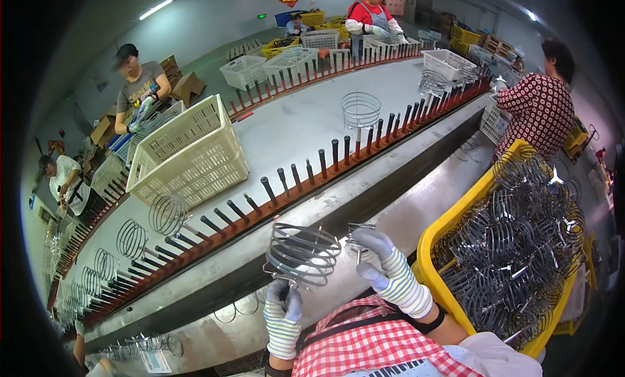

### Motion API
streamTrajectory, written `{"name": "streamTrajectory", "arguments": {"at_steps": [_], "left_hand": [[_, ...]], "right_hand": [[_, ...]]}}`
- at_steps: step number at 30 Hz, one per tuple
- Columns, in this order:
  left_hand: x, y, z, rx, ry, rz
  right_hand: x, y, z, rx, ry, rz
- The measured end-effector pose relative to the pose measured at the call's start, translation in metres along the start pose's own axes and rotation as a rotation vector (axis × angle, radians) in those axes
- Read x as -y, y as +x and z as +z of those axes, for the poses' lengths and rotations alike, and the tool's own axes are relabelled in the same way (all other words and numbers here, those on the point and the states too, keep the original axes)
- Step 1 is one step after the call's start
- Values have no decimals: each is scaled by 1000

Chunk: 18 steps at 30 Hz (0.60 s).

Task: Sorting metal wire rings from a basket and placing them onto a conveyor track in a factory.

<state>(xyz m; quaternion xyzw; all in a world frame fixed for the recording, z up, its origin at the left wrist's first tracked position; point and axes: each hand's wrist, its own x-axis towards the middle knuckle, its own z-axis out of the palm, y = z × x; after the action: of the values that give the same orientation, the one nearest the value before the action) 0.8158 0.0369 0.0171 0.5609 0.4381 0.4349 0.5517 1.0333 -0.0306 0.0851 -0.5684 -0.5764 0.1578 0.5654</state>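
Observation:
My left hand, in a striped knit glove, grips the lower edge of a stack of grey wire rings held up over the steel bench edge. To its right, my right hand, gloved the same way, pinches a smaller wire piece beside that stack. A yellow crate on my right is heaped with several tangled wire rings. Beyond my hands a red rail with black pegs curves along a grey conveyor table.
A cream plastic basket and a standing wire ring set sit on the grey conveyor. Wire rings hang on pegs at the left. Other people work around the line: a person in a patterned top at right, others at far left and back.

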Motion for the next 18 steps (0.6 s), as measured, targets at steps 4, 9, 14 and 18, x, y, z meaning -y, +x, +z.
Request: {"name": "streamTrajectory", "arguments": {"at_steps": [4, 9, 14, 18], "left_hand": [[-37, 17, 63, 62, -88, 36], [-52, 18, 138, 183, -413, -58], [-42, 10, 185, 222, -165, 100], [-58, -2, 216, 310, -49, 84]], "right_hand": [[-24, -3, -37, -123, 308, 256], [-33, 3, -59, 140, 423, 270], [-32, 8, -95, 192, 664, 520], [-40, 5, -122, 200, 541, 437]]}}
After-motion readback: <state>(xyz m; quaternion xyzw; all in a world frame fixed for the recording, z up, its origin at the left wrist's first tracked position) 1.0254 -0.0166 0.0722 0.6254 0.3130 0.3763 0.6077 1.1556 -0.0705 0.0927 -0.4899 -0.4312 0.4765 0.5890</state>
